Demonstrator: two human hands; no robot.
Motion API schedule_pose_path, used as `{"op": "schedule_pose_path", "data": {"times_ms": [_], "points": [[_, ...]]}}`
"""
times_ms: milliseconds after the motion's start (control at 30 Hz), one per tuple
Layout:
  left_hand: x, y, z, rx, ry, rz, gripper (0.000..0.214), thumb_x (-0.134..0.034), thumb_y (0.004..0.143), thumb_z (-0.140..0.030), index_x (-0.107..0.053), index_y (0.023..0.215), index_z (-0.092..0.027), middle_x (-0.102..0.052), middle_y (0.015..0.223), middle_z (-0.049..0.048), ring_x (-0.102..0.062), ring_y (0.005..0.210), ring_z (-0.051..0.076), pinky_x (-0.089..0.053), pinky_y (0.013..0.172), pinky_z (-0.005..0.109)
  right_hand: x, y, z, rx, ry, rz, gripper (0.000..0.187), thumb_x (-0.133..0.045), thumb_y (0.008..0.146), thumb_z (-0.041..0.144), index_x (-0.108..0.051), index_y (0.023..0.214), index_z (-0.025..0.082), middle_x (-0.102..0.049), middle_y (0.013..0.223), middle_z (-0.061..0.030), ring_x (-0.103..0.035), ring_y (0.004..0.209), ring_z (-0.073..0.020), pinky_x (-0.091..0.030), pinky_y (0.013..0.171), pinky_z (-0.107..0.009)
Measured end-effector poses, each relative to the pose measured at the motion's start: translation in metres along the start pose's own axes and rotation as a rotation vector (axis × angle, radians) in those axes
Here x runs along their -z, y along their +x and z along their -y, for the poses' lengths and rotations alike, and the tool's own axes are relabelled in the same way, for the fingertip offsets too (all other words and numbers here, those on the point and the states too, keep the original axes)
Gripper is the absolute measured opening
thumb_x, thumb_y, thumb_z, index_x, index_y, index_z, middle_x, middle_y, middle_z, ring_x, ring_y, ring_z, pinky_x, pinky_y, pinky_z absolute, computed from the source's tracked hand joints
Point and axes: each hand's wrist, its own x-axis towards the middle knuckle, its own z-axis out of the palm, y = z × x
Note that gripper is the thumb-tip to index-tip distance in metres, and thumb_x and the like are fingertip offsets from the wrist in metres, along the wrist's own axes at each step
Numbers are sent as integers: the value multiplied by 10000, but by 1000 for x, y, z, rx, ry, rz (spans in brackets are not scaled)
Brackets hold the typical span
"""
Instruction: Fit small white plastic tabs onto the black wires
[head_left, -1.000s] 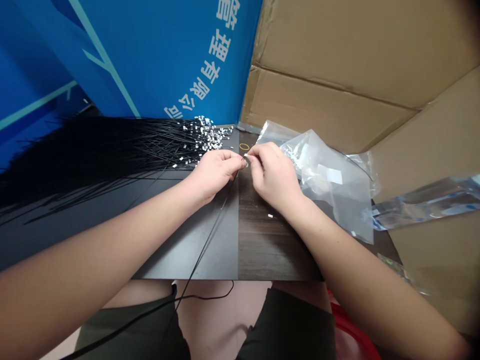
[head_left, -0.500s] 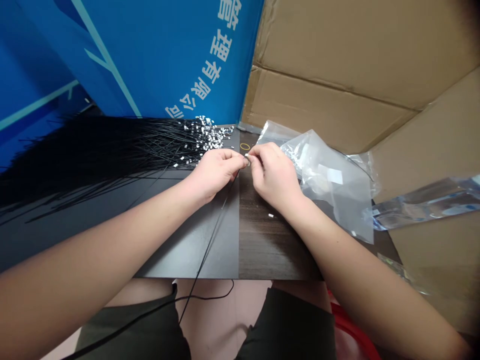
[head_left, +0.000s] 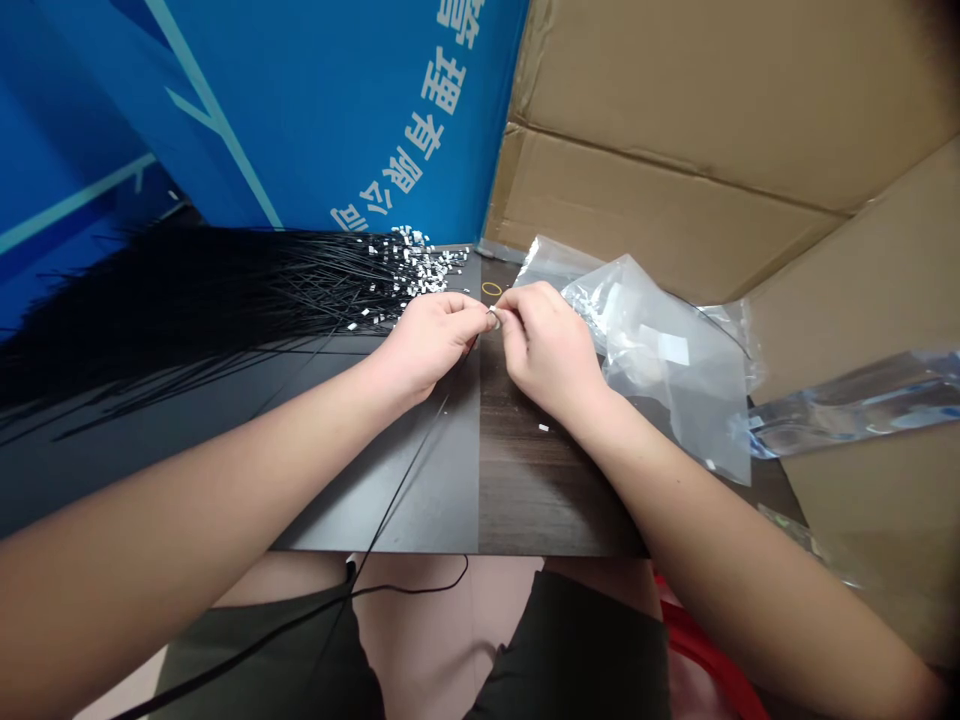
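Observation:
My left hand is closed in a pinch on a thin black wire, close to the wire's upper end. From there the wire runs down over the table's front edge. Fingertips of my right hand meet those of the left and pinch a small white piece, perhaps a connector, at the wire's end. Whether the wire sits inside that piece cannot be made out. Left of the hands lies a large bundle of black wires, many with white tips.
Clear plastic bags lie right of my right hand, one with small pieces inside. A yellow ring and a loose white piece rest on the dark table. Cardboard and a blue panel stand behind.
Both hands stay together in nearly the same pinch. The hanging wire has shifted slightly, and the view has moved a little.

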Motion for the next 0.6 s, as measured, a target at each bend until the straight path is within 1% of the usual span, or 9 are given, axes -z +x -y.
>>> {"op": "schedule_pose_path", "data": {"times_ms": [233, 300, 367, 433, 500, 567, 600], "points": [[-1, 0, -1, 14, -17, -21, 142, -727, 736, -219, -631, 638, -182, -553, 619, -14, -455, 618, 115, -331, 613, 300, -1, 0, -1, 22, -16, -3, 172, -455, 1004, 162, -618, 998, 214, -693, 1014, -126, -643, 955, -278, -514, 817, -415], [-2, 0, -2, 15, -19, -16, 147, -729, 743, -212, -632, 637, -178, -566, 627, -9, -468, 619, 112, -351, 610, 291, -1, 0, -1, 21, -20, -8, 173, -458, 1005, 162, -621, 1004, 220, -696, 1018, -123, -645, 957, -276, -517, 821, -413], [-2, 0, -4, 53, -62, 15, 165, -739, 757, -211, -624, 645, -174, -581, 640, -2, -512, 631, 113, -402, 623, 277, -1, 0, -1, 26, -24, -18, 177, -457, 1006, 160, -623, 1006, 222, -698, 1018, -120, -646, 962, -272, -521, 831, -408], [-2, -1, -8, 146, -144, 79, 163, -755, 795, -239, -640, 703, -170, -620, 691, 12, -585, 660, 123, -484, 668, 279, -2, 1, -2, 29, -30, -28, 183, -451, 1010, 159, -623, 1006, 221, -700, 1012, -119, -645, 963, -267, -523, 838, -404], [-2, -4, -13, 272, -208, 180, 184, -760, 850, -301, -659, 779, -166, -670, 783, 38, -652, 696, 144, -557, 711, 316, -2, 2, -4, 18, -39, -49, 185, -446, 1016, 166, -623, 1002, 218, -701, 1004, -119, -644, 958, -264, -522, 841, -401], [1, -7, -20, 398, -208, 300, 216, -759, 884, -349, -666, 823, -164, -697, 850, 66, -681, 704, 166, -584, 691, 343, 0, 3, -7, -4, -39, -93, 181, -447, 1022, 177, -622, 994, 214, -703, 996, -121, -644, 955, -262, -519, 842, -400], [4, -10, -25, 453, -193, 357, 225, -761, 887, -360, -665, 827, -166, -689, 834, 68, -668, 676, 166, -572, 644, 332, 1, 4, -9, -18, -31, -118, 178, -449, 1024, 182, -621, 988, 215, -704, 992, -121, -644, 953, -260, -518, 842, -400]]}}
